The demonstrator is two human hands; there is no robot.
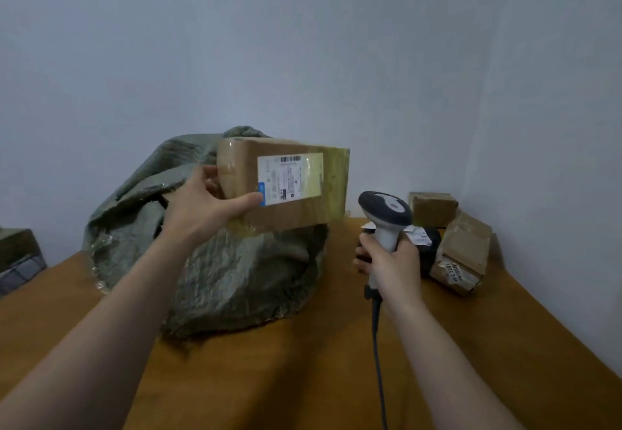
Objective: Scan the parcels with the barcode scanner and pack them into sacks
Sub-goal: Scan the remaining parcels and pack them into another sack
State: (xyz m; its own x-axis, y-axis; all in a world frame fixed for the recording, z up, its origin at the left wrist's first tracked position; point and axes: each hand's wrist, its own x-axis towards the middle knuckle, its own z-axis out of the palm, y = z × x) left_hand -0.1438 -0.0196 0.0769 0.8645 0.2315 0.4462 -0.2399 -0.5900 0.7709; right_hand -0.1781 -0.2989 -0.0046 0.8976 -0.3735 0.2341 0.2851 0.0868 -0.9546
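Note:
My left hand (205, 207) grips a taped brown cardboard parcel (303, 207) at its left end, holding it above a bulging grey-green woven sack (218, 261). The parcel's white shipping label (289, 180) with a barcode faces me. My right hand (390, 258) grips the handle of a grey and white corded barcode scanner (387, 211), whose head sits just right of and below the parcel. The scanner's cable (378, 345) hangs down toward me.
The wooden table (303, 379) carries more parcels at the back right: a small brown box (434, 209), a taped crumpled box (464, 254) and a dark wrapped package (429, 244). Walls close the back and right. A dark object (16, 254) sits at far left.

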